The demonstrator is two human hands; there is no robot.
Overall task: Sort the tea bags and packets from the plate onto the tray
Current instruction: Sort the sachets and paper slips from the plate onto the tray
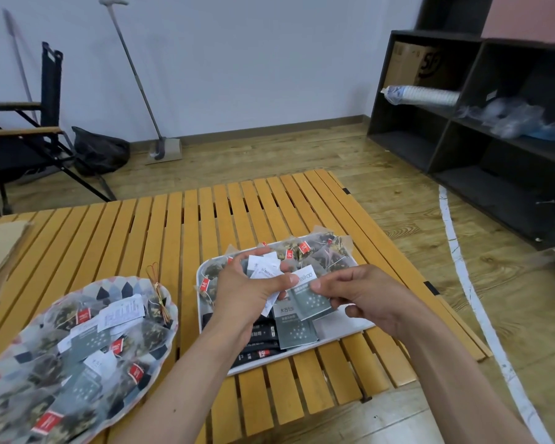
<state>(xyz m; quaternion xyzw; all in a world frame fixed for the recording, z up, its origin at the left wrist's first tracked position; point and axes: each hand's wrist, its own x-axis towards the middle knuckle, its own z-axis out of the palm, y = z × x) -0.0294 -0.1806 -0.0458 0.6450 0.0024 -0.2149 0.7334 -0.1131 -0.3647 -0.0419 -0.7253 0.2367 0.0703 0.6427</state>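
Left hand (247, 290) held over the white tray (346, 328), fingers curled around several small white packets (263, 270), right hand (362, 296) pinching a grey packet (311, 302) by thumb and forefinger, possibly shared with the left thumb, plate (0, 363) of tea bags (61, 315) left on the slatted table (141, 225).

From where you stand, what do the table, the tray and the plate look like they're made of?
Table: wood or bamboo slats, honey-coloured with a satin sheen; gaps show between slats.
Tray: smooth white with rounded corners, probably plastic or melamine, though glazed ceramic can't be ruled out.
Plate: glossy with a wavy rim and a printed patchwork pattern, so ceramic or melamine; the look leaves it open.
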